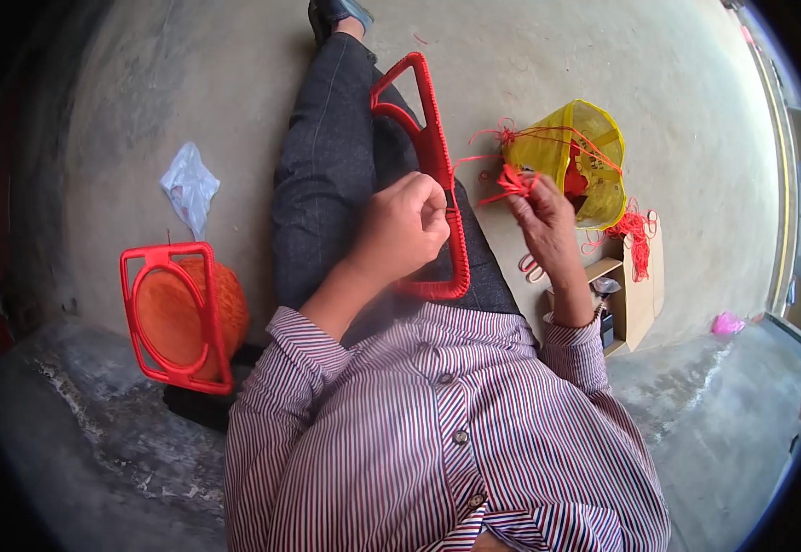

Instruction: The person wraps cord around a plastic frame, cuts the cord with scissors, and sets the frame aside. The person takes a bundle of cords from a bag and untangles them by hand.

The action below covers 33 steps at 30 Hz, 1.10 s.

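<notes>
Red frame (433,143) on the lap, tipped partly on edge above the dark trousers (317,175); long axis along the legs, from a rounded near end at the striped shirt (391,414) to a far end with a handle-like opening, pointing away from the body and slightly left. Left hand (405,225) over the frame's long right-hand bar, fingers curled inward; how firmly closed, and whether on bar, cord or nothing, impossible to tell. Right hand (549,221) just right of the frame, thumb and fingertips pinched together on bundled red cord (513,181), with one strand leading back toward the bar. For good winding, as judged from pose and ridged bar: steady the frame against the thigh, pin the latest turn with the left thumb, draw the strand evenly taut, lay each turn snug against its neighbour, and keep the bundle compact enough for passing through the opening. Guard against snagging on loose strands at the yellow basket (536,147), right of the frame, and against twisting the bar out of line under uneven pull.
</notes>
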{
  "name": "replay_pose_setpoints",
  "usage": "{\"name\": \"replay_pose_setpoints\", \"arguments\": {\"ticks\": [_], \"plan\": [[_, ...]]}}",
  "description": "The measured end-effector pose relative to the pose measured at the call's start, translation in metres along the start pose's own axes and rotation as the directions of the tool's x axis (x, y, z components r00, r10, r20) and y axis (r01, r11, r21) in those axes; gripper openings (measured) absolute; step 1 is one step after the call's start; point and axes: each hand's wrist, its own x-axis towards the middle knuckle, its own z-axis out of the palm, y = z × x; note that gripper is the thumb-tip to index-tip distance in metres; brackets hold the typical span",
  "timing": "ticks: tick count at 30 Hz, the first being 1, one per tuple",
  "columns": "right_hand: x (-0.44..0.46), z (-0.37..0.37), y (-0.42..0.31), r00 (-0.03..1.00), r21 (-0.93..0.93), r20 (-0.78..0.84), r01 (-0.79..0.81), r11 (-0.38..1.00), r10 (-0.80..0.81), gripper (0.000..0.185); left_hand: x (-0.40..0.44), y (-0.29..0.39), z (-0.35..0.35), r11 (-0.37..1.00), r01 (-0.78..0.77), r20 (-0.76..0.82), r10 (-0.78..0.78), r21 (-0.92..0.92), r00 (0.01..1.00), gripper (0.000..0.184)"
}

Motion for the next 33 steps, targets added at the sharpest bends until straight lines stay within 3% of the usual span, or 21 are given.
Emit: {"name": "replay_pose_setpoints", "arguments": {"ticks": [2,5,9,12,13,16,20,29,33], "plan": [[0.002,-0.011,0.001,0.988,-0.132,-0.125,0.075,0.988,-0.091,0.018,0.004,0.005,-0.001,0.999,-0.045,-0.002,0.046,0.016,0.999,0.013],[-0.004,-0.017,0.009,0.985,0.087,-0.153,-0.073,0.994,0.086,0.015,0.015,0.016,-0.001,0.991,-0.134,-0.056,0.133,-0.014,0.989,0.013],[-0.011,-0.016,-0.002,0.953,0.550,0.082,-0.288,0.784,0.292,0.011,0.000,-0.001,-0.011,0.995,0.046,-0.260,-0.067,-0.087,0.963,0.010],[-0.015,-0.006,-0.002,0.925,0.641,0.232,-0.378,0.668,0.301,0.011,-0.013,0.002,-0.024,1.000,0.023,-0.074,-0.022,0.005,0.997,0.010],[-0.018,-0.002,-0.014,0.901,0.544,0.238,-0.434,0.719,0.363,0.011,-0.014,0.003,-0.021,0.998,0.053,-0.052,-0.054,-0.033,0.997,0.011],[-0.020,0.009,-0.026,0.895,0.523,0.345,-0.434,0.734,0.284,0.013,-0.014,0.006,-0.012,0.992,0.071,-0.021,-0.073,-0.104,0.997,0.012],[-0.016,0.019,-0.038,0.871,0.546,0.431,-0.460,0.700,0.236,0.017,-0.011,0.004,-0.009,0.989,0.082,-0.018,-0.085,-0.124,0.996,0.012],[-0.010,0.021,-0.038,0.841,0.578,0.465,-0.525,0.624,0.277,0.020,-0.005,-0.005,-0.007,0.992,0.016,0.042,-0.011,-0.127,0.999,0.014],[-0.009,0.023,-0.039,0.832,0.598,0.480,-0.542,0.590,0.277,0.023,-0.007,-0.007,-0.006,0.995,0.043,-0.073,-0.050,-0.091,0.996,0.014]]}}
